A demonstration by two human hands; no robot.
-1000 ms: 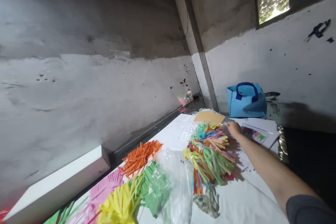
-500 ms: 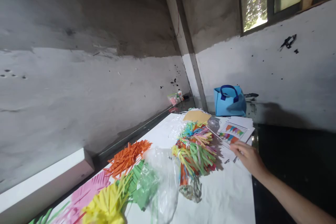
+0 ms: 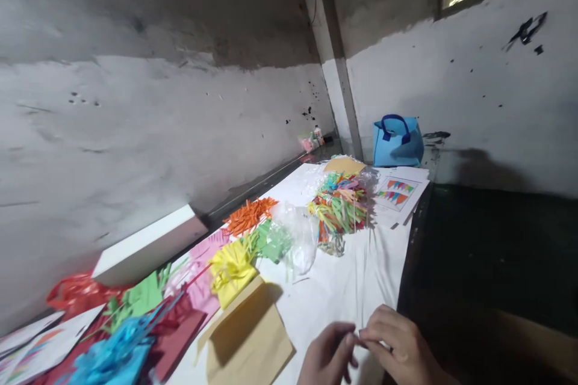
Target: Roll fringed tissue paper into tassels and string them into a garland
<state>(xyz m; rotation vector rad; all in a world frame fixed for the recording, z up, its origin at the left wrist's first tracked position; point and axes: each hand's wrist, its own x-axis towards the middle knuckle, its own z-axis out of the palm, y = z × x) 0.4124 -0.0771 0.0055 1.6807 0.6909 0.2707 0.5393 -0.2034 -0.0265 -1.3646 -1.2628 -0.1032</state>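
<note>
At the bottom of the view, my left hand (image 3: 329, 354) and my right hand (image 3: 397, 341) meet with fingertips pinched together. A thin white string (image 3: 363, 258) runs from between them up the table to a bundle of multicoloured paper tassels (image 3: 341, 207). What exactly sits between the fingertips is too small to see clearly. Left of my hands lies a tan paper envelope (image 3: 253, 343). Beyond it are fringed papers: yellow (image 3: 232, 271), green (image 3: 272, 242), orange (image 3: 249, 216) and pink (image 3: 203, 252). A clear plastic bag (image 3: 298, 234) rests beside the tassels.
A blue bag (image 3: 397, 143) stands at the far end, near printed sheets (image 3: 400, 192) with a bunting picture. On the left are a long white box (image 3: 149, 243), blue fringed paper (image 3: 112, 352), dark red paper (image 3: 178, 343) and red plastic (image 3: 81, 295). The wall borders the left side.
My right hand has come back from beside the printed sheets to the near edge, drawing the string along. My left hand has entered the view. The camera has shifted, showing more of the near table.
</note>
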